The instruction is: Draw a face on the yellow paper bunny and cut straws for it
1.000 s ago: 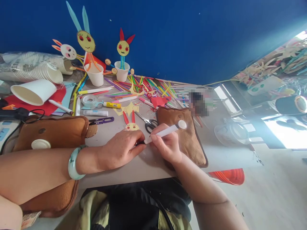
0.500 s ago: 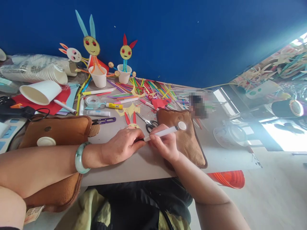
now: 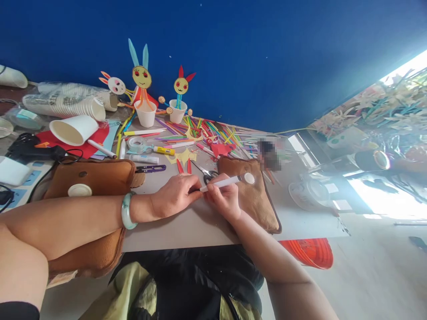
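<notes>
My right hand [image 3: 224,195] grips a white marker pen [image 3: 222,182], its tip end pointing left at my left fingers. My left hand [image 3: 176,193], with a jade bangle at the wrist, is closed in a pinch at that tip. What the pinch holds is hidden by my fingers. Just behind my left hand stick out the red ears [image 3: 184,166] of a paper rabbit head, the rest covered. Scissors [image 3: 207,172] with black handles lie beyond my hands, partly covered. A brown cushion-like pouch [image 3: 247,200] lies under and beside my right hand.
Two yellow-faced paper rabbits [image 3: 142,77] stand in white cups [image 3: 146,116] by the blue wall. Pipe cleaners [image 3: 213,133], a glue stick [image 3: 163,150], tape [image 3: 136,143] and purple snips [image 3: 151,169] lie behind. Another brown pouch [image 3: 100,171] lies under my left forearm.
The view has shifted, so the table things appear further right on the left side and slightly lower at the back. Both hands keep nearly the same hold; the rabbit's face is now covered.
</notes>
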The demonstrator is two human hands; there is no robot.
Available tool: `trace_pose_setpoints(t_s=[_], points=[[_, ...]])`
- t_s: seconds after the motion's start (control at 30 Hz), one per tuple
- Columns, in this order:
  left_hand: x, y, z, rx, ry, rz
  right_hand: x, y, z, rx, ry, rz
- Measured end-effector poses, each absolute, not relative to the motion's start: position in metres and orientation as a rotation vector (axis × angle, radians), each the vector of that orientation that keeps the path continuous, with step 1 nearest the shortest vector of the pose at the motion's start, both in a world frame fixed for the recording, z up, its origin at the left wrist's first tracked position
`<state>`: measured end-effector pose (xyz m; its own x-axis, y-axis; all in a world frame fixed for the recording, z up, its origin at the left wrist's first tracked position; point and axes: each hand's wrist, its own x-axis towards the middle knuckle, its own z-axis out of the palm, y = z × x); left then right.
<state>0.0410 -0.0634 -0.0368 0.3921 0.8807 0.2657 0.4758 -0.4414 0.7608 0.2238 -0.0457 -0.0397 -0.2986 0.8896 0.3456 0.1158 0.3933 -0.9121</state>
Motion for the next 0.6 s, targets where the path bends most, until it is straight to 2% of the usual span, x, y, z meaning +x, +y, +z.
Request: trace_pose_setpoints(t_s=[0.17,0.27,0.4,0.5,0.6], points=[[0.043,-0.065,-0.035,2.023,1.152,0.911,0.229,-0.034,-0.041,-0.863,-1.504,0.877],[0.044,-0.070,-0.033,2.268,1.216,0.780,0.237,-0.026,-0.030,-1.020,-1.402,0.608],[0.046,-0.078,-0.031,2.656,1.118,0.459,0.249,-0.010,-0.007,-1.310,-1.983,0.051],[0.047,-0.082,-0.030,2.767,1.039,0.356,0.251,0.014,0.005,-1.604,-2.381,-0.330],[0.048,-0.084,-0.032,2.822,0.991,0.266,0.247,0.041,0.010,-1.861,-2.523,-0.520]])
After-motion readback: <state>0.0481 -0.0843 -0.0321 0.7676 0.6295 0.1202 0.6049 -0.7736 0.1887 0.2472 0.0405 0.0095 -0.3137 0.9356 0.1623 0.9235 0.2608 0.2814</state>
